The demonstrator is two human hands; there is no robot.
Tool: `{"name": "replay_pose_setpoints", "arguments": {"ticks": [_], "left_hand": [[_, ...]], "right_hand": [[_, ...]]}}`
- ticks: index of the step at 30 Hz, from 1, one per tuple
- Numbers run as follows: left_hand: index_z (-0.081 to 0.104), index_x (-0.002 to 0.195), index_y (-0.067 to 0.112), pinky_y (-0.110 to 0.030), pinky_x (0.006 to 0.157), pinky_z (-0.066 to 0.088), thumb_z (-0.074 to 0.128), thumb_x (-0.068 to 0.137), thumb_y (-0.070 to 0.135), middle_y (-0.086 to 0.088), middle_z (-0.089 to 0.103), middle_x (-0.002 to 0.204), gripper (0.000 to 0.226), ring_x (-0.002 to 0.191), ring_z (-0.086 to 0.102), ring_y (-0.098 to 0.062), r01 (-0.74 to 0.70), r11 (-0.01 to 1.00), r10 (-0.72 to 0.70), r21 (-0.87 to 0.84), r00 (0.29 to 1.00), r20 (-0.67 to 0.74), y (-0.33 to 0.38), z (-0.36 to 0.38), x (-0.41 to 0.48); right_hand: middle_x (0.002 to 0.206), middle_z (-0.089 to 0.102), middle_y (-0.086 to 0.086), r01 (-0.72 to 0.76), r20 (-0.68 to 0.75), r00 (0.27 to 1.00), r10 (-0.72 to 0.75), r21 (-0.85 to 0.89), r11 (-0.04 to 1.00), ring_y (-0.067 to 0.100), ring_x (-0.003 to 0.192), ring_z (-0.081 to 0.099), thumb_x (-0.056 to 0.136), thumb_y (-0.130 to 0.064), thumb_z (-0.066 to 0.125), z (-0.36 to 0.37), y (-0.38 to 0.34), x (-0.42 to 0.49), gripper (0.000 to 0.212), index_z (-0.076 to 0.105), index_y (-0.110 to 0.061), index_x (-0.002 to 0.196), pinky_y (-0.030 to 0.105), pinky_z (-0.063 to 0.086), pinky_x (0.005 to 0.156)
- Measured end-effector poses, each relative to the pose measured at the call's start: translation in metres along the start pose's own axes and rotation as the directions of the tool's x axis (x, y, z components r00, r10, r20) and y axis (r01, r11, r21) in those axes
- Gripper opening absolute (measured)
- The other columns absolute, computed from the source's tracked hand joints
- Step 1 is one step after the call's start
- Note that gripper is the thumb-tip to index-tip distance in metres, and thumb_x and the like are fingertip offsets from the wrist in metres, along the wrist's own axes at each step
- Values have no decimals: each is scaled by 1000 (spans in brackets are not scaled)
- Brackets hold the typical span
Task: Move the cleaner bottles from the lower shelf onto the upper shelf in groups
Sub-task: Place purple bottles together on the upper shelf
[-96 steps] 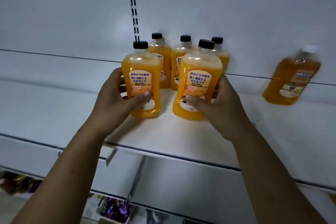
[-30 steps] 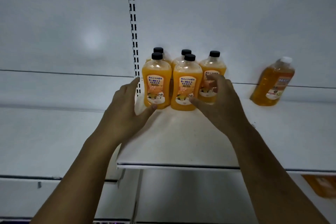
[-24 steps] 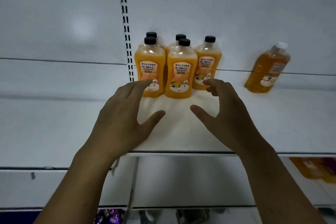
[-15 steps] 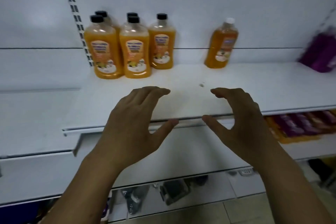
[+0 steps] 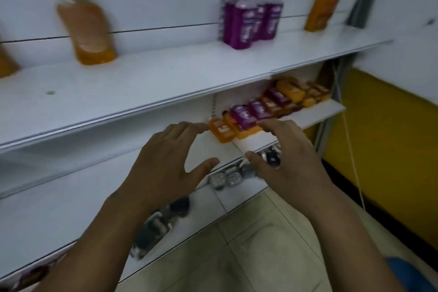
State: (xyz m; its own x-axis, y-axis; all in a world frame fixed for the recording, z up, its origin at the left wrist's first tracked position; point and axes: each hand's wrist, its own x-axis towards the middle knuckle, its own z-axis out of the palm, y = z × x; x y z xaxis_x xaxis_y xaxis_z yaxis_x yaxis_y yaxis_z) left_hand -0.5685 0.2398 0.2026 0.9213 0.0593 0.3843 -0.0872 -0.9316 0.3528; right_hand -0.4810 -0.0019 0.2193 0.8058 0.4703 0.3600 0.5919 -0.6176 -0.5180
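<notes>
Orange and purple cleaner bottles (image 5: 246,116) lie in a row on the lower shelf (image 5: 315,114) at centre right. My left hand (image 5: 166,163) and my right hand (image 5: 286,156) hover empty just in front of that row, fingers loosely spread, touching nothing. On the upper shelf (image 5: 166,78) stand a blurred orange bottle (image 5: 87,31) at left, a cluster of purple bottles (image 5: 251,19) and a single orange bottle (image 5: 322,7) at far right. The edge of another orange bottle (image 5: 6,61) shows at the left border.
Below the lower shelf, grey and dark packaged items (image 5: 225,178) hang or lie on a bottom tier. A yellow wall (image 5: 379,140) stands at right with a white cord (image 5: 350,140) hanging along it. Tiled floor (image 5: 260,244) lies beneath.
Both hands let go of the two orange bottles on the upper shelf, drew back and dropped rightward to the lower shelf's row. The view swung right and down.
</notes>
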Motion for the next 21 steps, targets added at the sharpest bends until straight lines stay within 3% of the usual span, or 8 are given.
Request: {"name": "replay_pose_setpoints", "arguments": {"ticks": [6, 11, 16, 21], "left_hand": [[50, 141, 33, -28, 93, 43, 59, 96, 65, 10, 59, 137, 56, 120, 55, -11, -127, 991, 130, -41, 988, 79, 44, 80, 76], [49, 143, 35, -32, 94, 50, 61, 95, 65, 13, 59, 136, 58, 121, 56, -10, -151, 984, 164, -96, 975, 149, 45, 150, 150], [53, 141, 32, -24, 87, 43, 61, 92, 65, 11, 62, 133, 60, 115, 57, -10, -73, 993, 94, -95, 966, 240, 25, 203, 226], [48, 138, 39, -28, 84, 44, 59, 92, 70, 12, 61, 131, 56, 114, 58, -14, 3, 998, 17, -65, 951, 310, 3, 242, 273]], "right_hand": [[129, 51, -11, -115, -35, 993, 116, 37, 993, 12, 121, 53, 87, -59, 62, -28, 91, 13, 59, 48, -38, 140, 45, 54, 99], [129, 50, -15, -181, -27, 983, 181, 21, 983, 13, 121, 53, 86, -60, 61, -28, 162, 53, 59, 45, -45, 140, 48, 53, 100], [133, 52, -13, -220, 47, 975, 219, 2, 976, 13, 124, 54, 90, -57, 65, -20, 216, 114, 56, 42, -48, 140, 49, 52, 102], [127, 53, -14, -218, 101, 972, 214, 32, 975, 6, 118, 53, 92, -54, 68, -4, 264, 171, 53, 48, -41, 140, 33, 52, 94]]}}
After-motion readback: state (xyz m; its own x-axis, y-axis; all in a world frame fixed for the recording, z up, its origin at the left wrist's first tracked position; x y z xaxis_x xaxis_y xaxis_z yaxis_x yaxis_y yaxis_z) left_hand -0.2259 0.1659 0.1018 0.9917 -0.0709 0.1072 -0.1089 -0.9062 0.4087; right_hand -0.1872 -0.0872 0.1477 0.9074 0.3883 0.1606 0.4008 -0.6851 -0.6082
